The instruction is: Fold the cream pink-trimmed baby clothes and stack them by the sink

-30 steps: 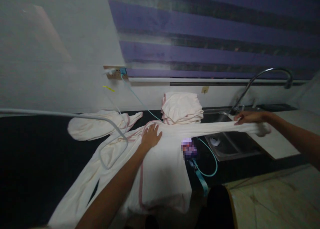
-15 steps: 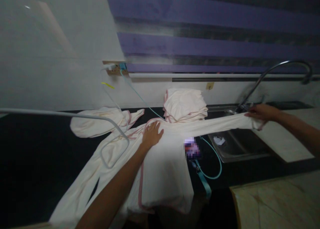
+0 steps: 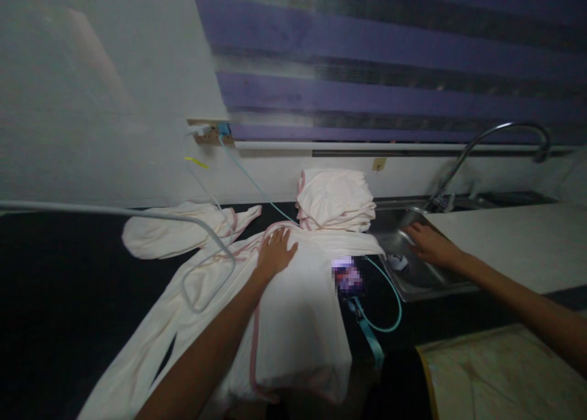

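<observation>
— How many garments does the counter carry?
— One cream garment spread flat, one folded stack behind it.
— And the two hands?
— The left hand presses the garment, fingers spread wide. The right hand hovers over the one sink, fingers loosely open, holding nothing.

Two bare forearms reach forward. The left hand lies flat, palm down, fingers spread. The right hand stretches farther right, palm down, fingers extended and loose, holding nothing.
</observation>
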Demonstrator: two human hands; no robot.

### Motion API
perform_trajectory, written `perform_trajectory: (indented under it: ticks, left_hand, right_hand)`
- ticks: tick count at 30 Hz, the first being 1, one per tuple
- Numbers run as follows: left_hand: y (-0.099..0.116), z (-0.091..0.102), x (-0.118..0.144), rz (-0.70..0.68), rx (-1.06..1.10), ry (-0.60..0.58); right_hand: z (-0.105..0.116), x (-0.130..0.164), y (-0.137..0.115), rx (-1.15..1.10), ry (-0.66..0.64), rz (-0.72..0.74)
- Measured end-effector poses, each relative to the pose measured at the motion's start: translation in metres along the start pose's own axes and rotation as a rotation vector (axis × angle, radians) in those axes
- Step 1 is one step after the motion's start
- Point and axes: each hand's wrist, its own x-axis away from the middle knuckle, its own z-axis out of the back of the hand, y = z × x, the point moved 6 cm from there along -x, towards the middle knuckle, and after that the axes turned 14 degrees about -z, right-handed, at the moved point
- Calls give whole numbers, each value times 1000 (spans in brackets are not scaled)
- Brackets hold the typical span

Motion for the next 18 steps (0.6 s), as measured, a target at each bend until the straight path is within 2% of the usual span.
perform_trajectory:
  ticks: [3, 5, 9, 12, 13, 15, 18]
  left_hand:
    - [-1, -2, 0, -14, 15, 5]
    - [-1, -2, 0, -11, 75, 26]
    - [-2, 12, -1, -30, 527, 243]
    - [-11, 36, 4, -4, 722, 395]
    - [-17, 46, 9, 35, 731, 444]
    - [-32, 68, 27, 136, 755, 553]
    - [-54, 102, 81, 256, 817, 650]
  right_hand:
    - [10, 21, -67, -210, -21, 65]
    - [14, 43, -121, -384, 11, 68]
    - [-4, 85, -253, -683, 48, 99]
    - [-24, 86, -339, -810, 60, 104]
    - [-29, 79, -359, -822, 54, 90]
    - [-37, 59, -384, -796, 37, 28]
    - [-50, 32, -391, -690, 0, -74]
